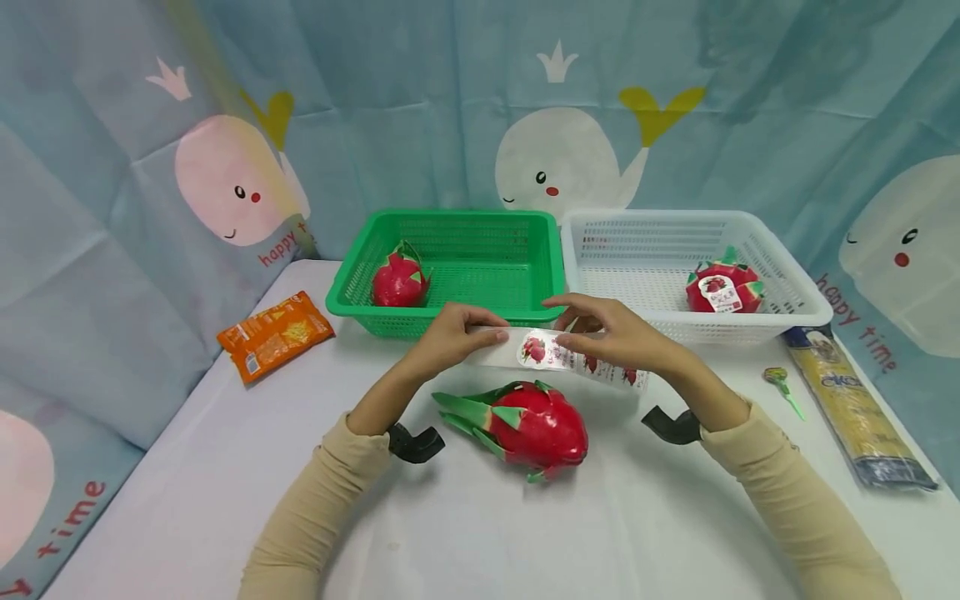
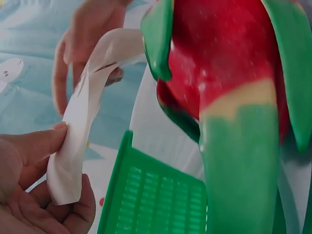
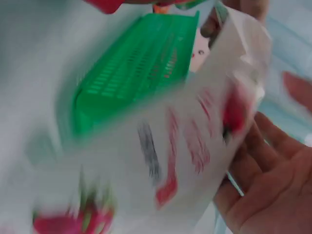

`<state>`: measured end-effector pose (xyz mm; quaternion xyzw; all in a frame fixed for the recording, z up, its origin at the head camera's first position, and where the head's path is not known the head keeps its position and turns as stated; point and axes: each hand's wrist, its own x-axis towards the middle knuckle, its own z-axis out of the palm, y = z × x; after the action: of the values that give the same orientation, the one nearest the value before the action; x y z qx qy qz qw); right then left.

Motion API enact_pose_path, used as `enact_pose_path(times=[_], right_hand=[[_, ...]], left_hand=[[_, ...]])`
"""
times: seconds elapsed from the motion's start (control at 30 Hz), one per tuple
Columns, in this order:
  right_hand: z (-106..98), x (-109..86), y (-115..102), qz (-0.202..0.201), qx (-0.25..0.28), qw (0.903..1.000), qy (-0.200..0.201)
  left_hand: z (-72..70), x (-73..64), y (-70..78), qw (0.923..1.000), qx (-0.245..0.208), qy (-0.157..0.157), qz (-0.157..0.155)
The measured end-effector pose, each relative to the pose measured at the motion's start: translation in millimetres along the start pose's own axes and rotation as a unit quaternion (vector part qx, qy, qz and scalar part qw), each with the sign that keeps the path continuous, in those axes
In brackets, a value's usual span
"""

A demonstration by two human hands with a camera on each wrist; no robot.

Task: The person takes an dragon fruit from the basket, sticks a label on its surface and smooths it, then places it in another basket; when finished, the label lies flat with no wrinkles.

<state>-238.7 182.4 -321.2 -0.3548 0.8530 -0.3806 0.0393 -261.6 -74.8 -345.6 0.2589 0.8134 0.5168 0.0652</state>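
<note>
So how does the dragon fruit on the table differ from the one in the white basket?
The table fruit shows no label, while the basket fruit carries a white sticker. The table fruit has long green leaves pointing left in the head view; the basket fruit shows shorter green tips. Both have red skin.

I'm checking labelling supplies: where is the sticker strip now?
In the head view, the sticker strip is just right of centre, pinched by the left hand, with the green basket behind and a dragon fruit in front.

curtain [image 1: 420, 125]: "happy time" | label strip [image 1: 536, 348]: illegible | pasta bag [image 1: 858, 404]: illegible
</note>
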Motion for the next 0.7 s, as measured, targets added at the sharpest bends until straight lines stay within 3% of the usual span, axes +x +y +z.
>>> enact_pose_path(times=[0.13,0.27,0.33,0.5,0.7], right_hand=[[7.0,7.8,-1.2,-0.054,-0.006,0.9982,0.027],[15.3,8.2,4.2,-0.133,0.037,0.989,0.054],[18.8,7.8,7.2,-0.155,0.053,0.9841,0.07],[23.6,5.2,11.4,-0.14,0.044,0.9805,0.13],[17.3,0.4,12.5,-0.057,0.055,0.9813,0.175]], left_hand=[[3.3,2.3,3.5,0.9985,-0.049,-0.012,-0.019],[5.3,4.1,3.6,0.9936,-0.101,-0.025,-0.045],[5.4,4.0,2.4,0.9928,-0.104,-0.028,-0.053],[3.8,3.7,-9.7,0.9974,-0.05,-0.009,-0.051],[-0.8,1.5,-40.7,0.9975,0.039,0.031,-0.051]])
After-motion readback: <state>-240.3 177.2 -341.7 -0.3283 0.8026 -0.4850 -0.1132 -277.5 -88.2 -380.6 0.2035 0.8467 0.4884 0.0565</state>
